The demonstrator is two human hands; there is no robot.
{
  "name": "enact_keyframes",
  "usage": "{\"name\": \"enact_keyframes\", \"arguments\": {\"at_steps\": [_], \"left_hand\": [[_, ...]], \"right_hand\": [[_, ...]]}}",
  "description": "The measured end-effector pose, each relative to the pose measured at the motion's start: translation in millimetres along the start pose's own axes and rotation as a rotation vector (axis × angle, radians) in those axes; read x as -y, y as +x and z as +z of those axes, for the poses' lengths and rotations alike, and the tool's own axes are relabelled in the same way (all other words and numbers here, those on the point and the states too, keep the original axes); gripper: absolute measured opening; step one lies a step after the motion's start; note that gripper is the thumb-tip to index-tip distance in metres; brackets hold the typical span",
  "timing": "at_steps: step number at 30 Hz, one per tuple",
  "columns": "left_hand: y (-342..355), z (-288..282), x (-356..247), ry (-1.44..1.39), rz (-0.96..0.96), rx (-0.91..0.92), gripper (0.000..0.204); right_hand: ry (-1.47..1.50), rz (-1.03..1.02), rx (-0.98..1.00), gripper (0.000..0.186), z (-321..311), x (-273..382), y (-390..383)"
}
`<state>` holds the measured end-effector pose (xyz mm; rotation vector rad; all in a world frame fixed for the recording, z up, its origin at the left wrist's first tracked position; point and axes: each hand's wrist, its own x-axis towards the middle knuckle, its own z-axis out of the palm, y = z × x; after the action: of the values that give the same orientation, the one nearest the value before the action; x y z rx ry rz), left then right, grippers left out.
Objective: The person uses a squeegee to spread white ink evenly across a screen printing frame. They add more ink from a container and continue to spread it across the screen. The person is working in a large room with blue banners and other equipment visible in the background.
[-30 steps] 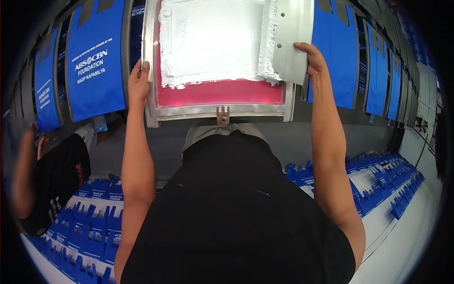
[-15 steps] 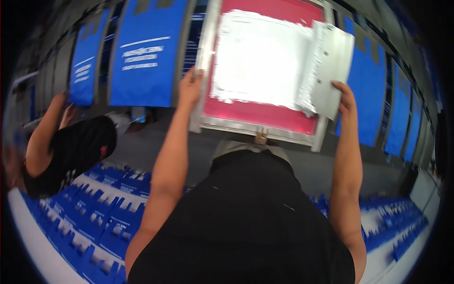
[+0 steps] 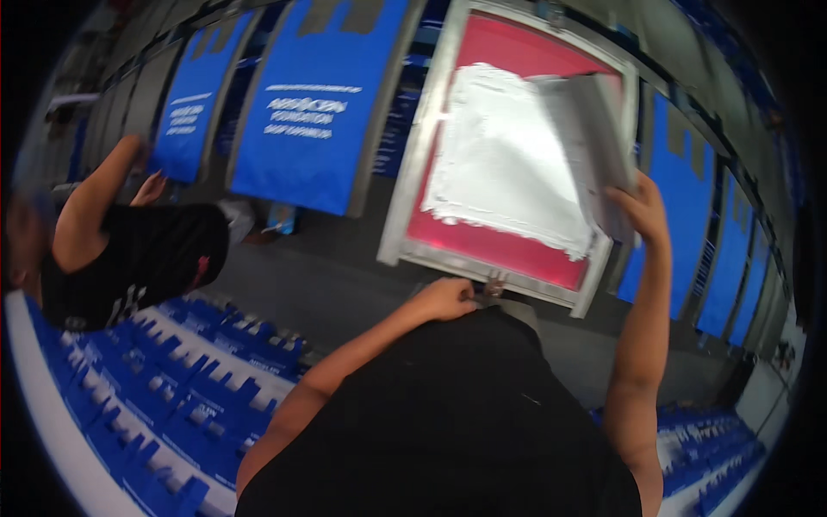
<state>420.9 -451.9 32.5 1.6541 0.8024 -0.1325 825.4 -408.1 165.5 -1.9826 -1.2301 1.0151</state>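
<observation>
A screen printing frame point(image 3: 412, 185) with red mesh point(image 3: 495, 43) lies before me, a broad layer of white ink point(image 3: 504, 159) spread over its middle. My right hand point(image 3: 644, 208) is closed around the near end of a wide grey squeegee point(image 3: 594, 129), which stands tilted along the right edge of the ink. My left hand point(image 3: 448, 299) is curled at the frame's front edge, beside a small metal bracket point(image 3: 494, 283). Whatever its fingers may hold is hidden.
Blue printed bag panels point(image 3: 310, 121) hang in a row left and right of the frame. A co-worker in a black shirt point(image 3: 159, 258) reaches toward the panels at left. Behind me, racks point(image 3: 172, 379) hold rows of blue bags.
My left hand has let go of the frame's left side and come down to its front edge. The squeegee has tilted in my right hand. The view has shifted.
</observation>
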Motion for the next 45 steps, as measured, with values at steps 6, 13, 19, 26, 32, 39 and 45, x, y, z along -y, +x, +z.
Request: {"name": "enact_keyframes", "arguments": {"at_steps": [6, 13, 19, 26, 32, 39, 45], "left_hand": [[27.3, 18.8, -20.7, -0.042, -0.281, 0.057, 0.041], [76.6, -109.4, -134.2, 0.368, -0.077, -0.176, 0.044], [197.7, -263.9, -160.9, 0.944, 0.439, -0.923, 0.054], [199.4, -244.5, -138.0, 0.917, 0.252, -0.307, 0.048], [144.4, -164.4, -85.0, 0.803, 0.476, -0.609, 0.037], [136.7, -197.0, -140.6, 0.825, 0.473, -0.82, 0.037], [61.0, -90.1, -138.6, 0.494, 0.145, -0.817, 0.047]], "right_hand": [[-0.696, -0.463, -0.215, 0.036, 59.4, 25.1, 79.3], [-0.943, -0.404, -0.149, 0.035, 87.6, -13.8, 112.0], [-0.907, -0.284, -0.107, 0.035, 8.2, 15.2, 144.7], [-0.897, -0.364, -0.1, 0.028, 32.3, -29.3, 116.0], [-0.885, -0.442, -0.093, 0.03, 58.3, -45.0, 37.5], [-0.86, -0.608, -0.192, 0.041, 1.8, 19.7, 94.4], [-0.934, -0.955, 0.071, 0.032, 14.2, 51.9, 132.4]]}}
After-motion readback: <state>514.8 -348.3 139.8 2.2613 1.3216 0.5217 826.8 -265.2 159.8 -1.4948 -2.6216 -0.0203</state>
